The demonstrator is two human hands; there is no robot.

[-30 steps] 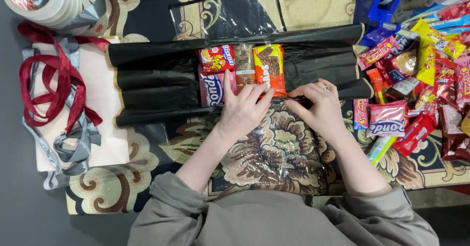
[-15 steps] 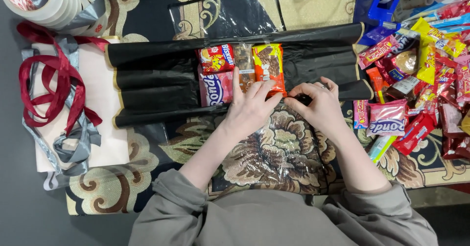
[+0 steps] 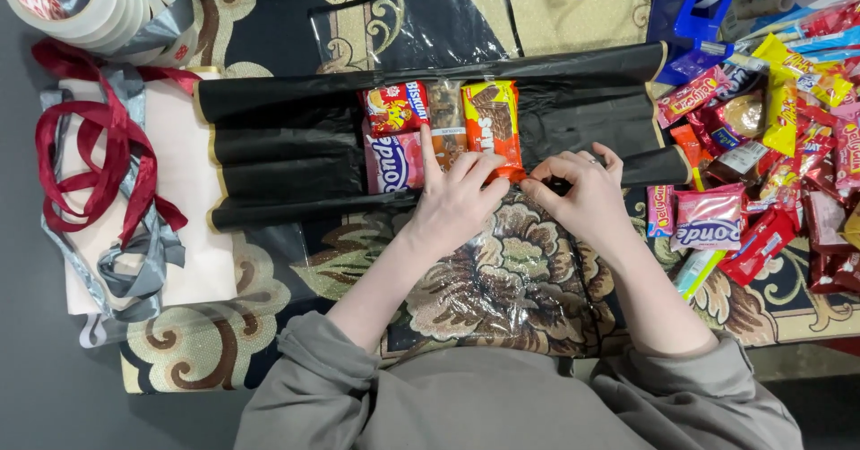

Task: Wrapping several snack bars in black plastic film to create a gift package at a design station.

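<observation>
Left hand (image 3: 455, 201) lies flat, fingers spread, on the bottom edge of the snack packets (image 3: 441, 132) lined up on black pleated paper (image 3: 296, 150). Right hand (image 3: 582, 197) at 3 o'clock of it, fingertips narrow, pinching the orange wrapper's corner. Risk: slick packets could slide on the paper, breaking the row. Snack pile (image 3: 761, 137) further toward 3; ribbons (image 3: 94, 159) at 9.

Orange snack packet (image 3: 492, 123) lies flat on folded black plastic sheet (image 3: 296, 150), its near end under the fingertips; clear-wrapped bar (image 3: 445, 114) and red packets (image 3: 395, 110) just left.
</observation>
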